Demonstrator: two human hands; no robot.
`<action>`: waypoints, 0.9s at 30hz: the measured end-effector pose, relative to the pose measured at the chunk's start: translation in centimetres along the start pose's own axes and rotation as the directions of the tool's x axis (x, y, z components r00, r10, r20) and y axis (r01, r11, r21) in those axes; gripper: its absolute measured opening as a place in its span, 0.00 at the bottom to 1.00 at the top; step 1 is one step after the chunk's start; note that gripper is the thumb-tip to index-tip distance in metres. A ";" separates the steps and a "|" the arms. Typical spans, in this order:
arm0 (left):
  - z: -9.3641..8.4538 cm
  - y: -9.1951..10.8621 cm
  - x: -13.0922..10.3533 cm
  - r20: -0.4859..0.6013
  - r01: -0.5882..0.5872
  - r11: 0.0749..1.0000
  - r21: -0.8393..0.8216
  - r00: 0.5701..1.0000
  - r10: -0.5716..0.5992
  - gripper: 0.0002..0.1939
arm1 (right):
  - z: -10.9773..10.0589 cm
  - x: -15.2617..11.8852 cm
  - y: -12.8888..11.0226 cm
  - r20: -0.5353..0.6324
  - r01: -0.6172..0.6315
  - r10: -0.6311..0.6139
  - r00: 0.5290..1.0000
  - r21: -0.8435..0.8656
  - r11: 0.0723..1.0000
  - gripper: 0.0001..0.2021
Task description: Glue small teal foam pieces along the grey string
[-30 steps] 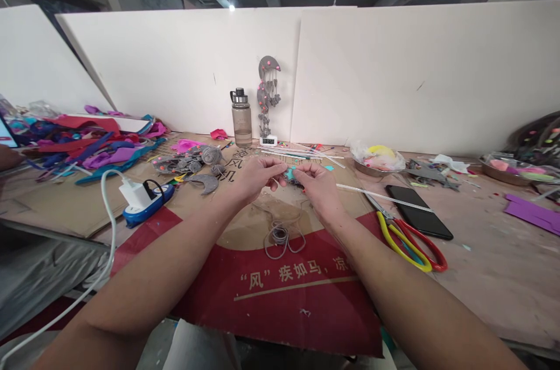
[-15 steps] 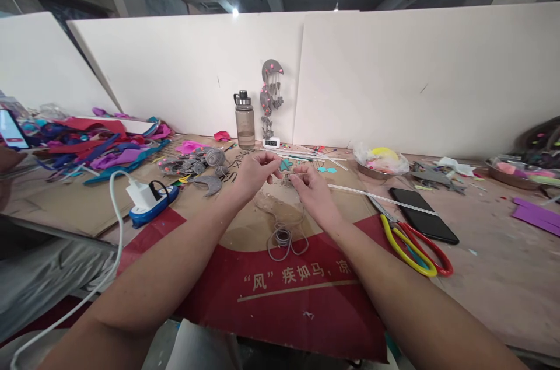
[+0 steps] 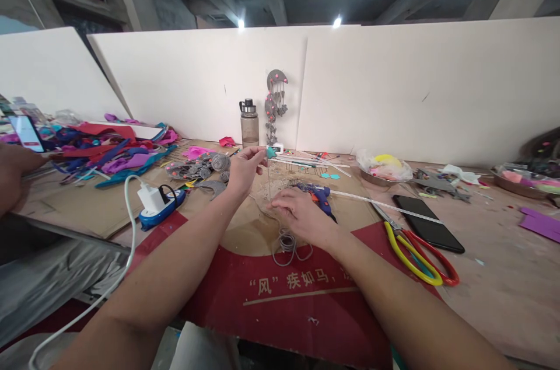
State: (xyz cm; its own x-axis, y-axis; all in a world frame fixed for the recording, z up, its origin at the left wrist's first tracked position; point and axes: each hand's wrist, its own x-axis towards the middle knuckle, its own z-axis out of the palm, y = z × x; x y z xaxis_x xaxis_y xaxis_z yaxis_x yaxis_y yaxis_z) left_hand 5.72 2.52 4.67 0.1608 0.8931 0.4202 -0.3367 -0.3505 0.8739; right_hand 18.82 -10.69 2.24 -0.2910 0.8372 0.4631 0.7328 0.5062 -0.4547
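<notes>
My left hand (image 3: 247, 170) is raised over the cardboard, its fingertips pinching a small teal star (image 3: 271, 152). A thin grey cord hangs down from the star. Lower and to the right, my right hand (image 3: 297, 211) has its fingers together near the cord's lower part; whether the cord is between them is too small to tell. A loose coil of grey cord (image 3: 286, 240) lies below my right hand. Just beyond that hand is a blue glue gun (image 3: 321, 196), partly covered by it.
Yellow-and-red scissors (image 3: 417, 253) and a black phone (image 3: 426, 223) lie right. A bottle (image 3: 249, 125) stands at the back beside a hanging moon ornament (image 3: 277, 79). Left are a power strip (image 3: 161, 212), felt scraps (image 3: 126, 154) and another person's hand (image 3: 17, 168).
My left hand has risen slightly left with the star. My right hand has moved down, away from it, and the cord now hangs between them. The glue gun has come into view.
</notes>
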 end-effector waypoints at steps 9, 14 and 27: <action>-1.8 0.1 1.7 -0.042 0.091 0.911 -0.403 0.992 -0.117 0.13 | 0.4 -0.3 -0.2 0.208 0.105 -0.114 0.971 0.054 0.993 0.24; -3.6 1.5 2.9 -0.119 0.073 0.775 -0.627 0.975 -0.188 0.10 | 0.3 -0.1 0.4 0.051 0.076 -0.075 0.996 -0.032 0.997 0.22; -3.0 1.8 2.3 0.058 0.170 0.719 -0.674 0.982 -0.178 0.12 | -4.1 -0.8 7.1 -0.382 -0.679 0.562 0.734 -0.371 0.634 0.11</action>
State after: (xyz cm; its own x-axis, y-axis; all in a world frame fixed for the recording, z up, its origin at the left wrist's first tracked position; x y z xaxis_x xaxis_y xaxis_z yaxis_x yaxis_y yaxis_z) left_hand 2.71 4.81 6.52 0.2714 0.9234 0.2714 -0.8399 0.0895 0.5353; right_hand 26.75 -8.61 1.80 0.4332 0.8196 0.3748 0.8902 -0.3241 -0.3202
